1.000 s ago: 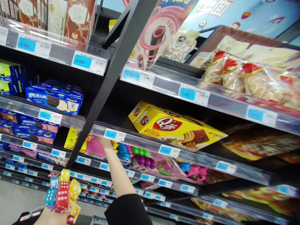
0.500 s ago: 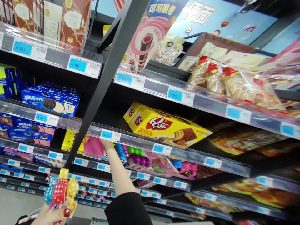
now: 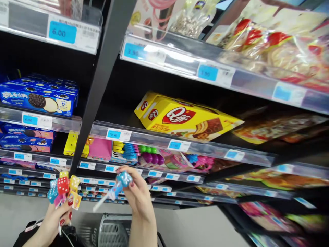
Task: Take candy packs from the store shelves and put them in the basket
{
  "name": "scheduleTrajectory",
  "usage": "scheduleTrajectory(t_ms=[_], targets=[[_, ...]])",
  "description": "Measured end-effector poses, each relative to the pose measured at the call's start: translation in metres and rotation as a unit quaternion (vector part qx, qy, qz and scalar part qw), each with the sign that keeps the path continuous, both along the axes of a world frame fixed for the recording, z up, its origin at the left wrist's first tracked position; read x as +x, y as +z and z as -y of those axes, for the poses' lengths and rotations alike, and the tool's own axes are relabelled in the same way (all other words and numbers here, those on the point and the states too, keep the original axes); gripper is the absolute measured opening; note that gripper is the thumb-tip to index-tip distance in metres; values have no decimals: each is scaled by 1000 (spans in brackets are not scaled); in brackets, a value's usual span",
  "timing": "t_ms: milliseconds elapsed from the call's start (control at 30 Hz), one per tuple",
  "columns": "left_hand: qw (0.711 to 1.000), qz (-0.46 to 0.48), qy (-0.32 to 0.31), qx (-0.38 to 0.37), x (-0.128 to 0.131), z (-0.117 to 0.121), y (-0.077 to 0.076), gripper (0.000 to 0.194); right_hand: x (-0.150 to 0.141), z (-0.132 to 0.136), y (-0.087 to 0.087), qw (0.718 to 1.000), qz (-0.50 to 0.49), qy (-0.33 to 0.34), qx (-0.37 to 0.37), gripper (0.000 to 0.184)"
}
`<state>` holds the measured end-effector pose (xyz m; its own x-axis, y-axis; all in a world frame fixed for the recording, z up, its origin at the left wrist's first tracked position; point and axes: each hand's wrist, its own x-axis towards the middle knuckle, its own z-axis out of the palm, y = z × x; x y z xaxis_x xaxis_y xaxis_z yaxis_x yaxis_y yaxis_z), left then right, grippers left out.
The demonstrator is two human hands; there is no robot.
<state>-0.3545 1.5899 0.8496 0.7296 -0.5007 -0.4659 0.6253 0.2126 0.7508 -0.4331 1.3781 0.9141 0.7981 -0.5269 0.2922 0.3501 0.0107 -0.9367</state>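
My left hand [image 3: 52, 219] is closed round the sticks of several dice-shaped lollipops [image 3: 63, 185], red, blue and yellow, wrapped in clear film. Out in front of the lower shelves, my right hand [image 3: 141, 193] pinches one blue lollipop [image 3: 124, 179] by its wrapped head. Its white stick points down and left, towards the bunch. Behind and above that hand, a shelf holds a display box [image 3: 125, 157] with rows of yellow and blue sweets, beside a pink box [image 3: 100, 148].
A big yellow biscuit box [image 3: 185, 118] lies on the shelf above, right of a dark upright post [image 3: 94, 92]. Blue cookie boxes [image 3: 38, 96] stack to the left. Bagged snacks [image 3: 277, 51] fill the upper right. Below is a grey basket [image 3: 113, 233].
My right hand has come out of the shelf and down, now holding a blue lollipop. The left hand keeps its bunch. The view has shifted, with the basket now showing.
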Motion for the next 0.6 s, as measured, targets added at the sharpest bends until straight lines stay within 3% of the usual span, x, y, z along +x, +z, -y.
scheduleTrajectory(t_ms=[133,233,367,467,600], targets=[[999,-26,-25,-19,-6,8,5,51,-3,-24,-2,987,35,144,69,27],[999,-26,-44,-17,-13,10,9,56,1,-32,-10,972,55,195,122,24],[999,1,-35,-29,-15,11,7,54,3,-34,-13,974,43,181,131,27],[999,10,-22,-33,-12,9,-2,52,2,-35,-2,986,-50,147,64,34],[998,33,-20,-39,-6,6,-9,51,2,-43,15,976,-175,124,24,25]])
